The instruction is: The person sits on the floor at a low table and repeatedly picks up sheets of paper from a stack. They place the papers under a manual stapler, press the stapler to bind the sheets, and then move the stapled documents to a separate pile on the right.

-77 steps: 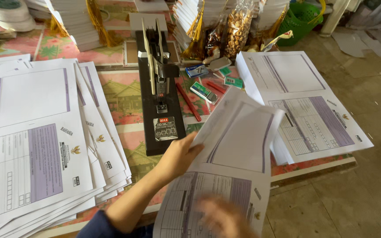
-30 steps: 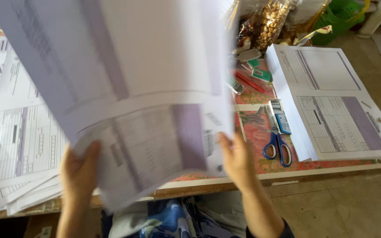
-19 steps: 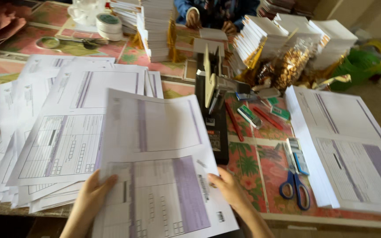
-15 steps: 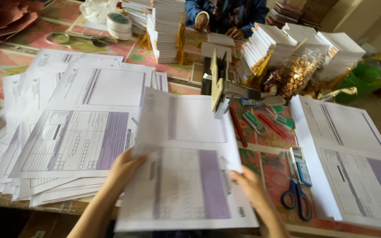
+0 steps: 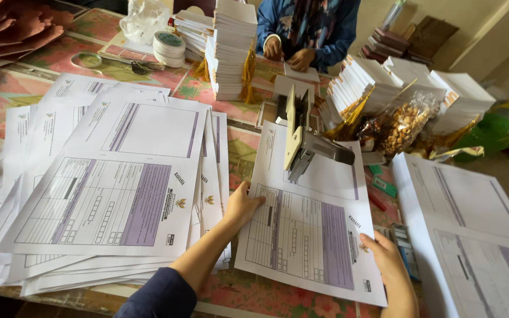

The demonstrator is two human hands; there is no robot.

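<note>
A large printed form sheet (image 5: 310, 232) with a purple column lies on the table under a long-arm stapler (image 5: 301, 138). My left hand (image 5: 241, 205) grips the sheet's left edge. My right hand (image 5: 384, 256) holds its right edge near the lower corner. The sheet's far half reaches under the stapler's raised arm.
A fanned pile of the same forms (image 5: 113, 182) covers the table to the left. More forms (image 5: 478, 235) lie at the right. Stacks of white booklets (image 5: 234, 47), tape rolls (image 5: 168, 47) and a bag of snacks (image 5: 402, 123) stand behind. Another person (image 5: 307, 29) works opposite.
I lifted the sheets up before my face, then brought them down onto the table. The sheet has slid forward under the stapler, and my view has tilted up toward the far side.
</note>
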